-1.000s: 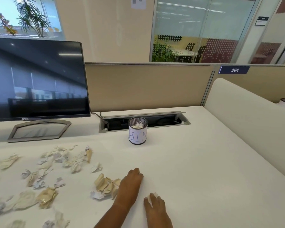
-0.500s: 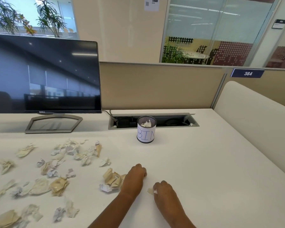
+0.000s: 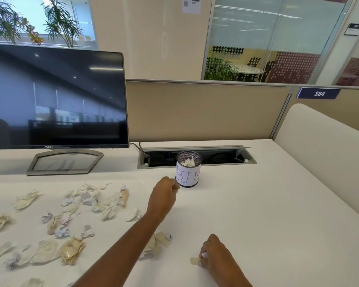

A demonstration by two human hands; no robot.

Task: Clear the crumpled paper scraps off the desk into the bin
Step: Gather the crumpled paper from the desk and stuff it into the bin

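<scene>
A small mesh bin (image 3: 188,170) with a paper label reading BIN stands mid-desk, with white scraps inside. My left hand (image 3: 163,193) reaches out just left of the bin's base, fingers curled as if around a small paper scrap that is almost wholly hidden. My right hand (image 3: 214,253) rests near the front edge and pinches a small white and beige scrap (image 3: 195,260). Several crumpled scraps (image 3: 75,206) lie spread over the left half of the desk. A beige and white clump (image 3: 161,242) lies beside my left forearm.
A dark Dell monitor (image 3: 56,98) on a grey stand (image 3: 64,162) fills the back left. An open cable tray (image 3: 220,157) runs behind the bin. A tan partition (image 3: 205,108) backs the desk and a cream divider (image 3: 323,146) borders its right side.
My left hand has moved forward from the clump of scraps to the bin's left side, fingers curled. My right hand has stayed near the front edge, still pinching its scrap.
</scene>
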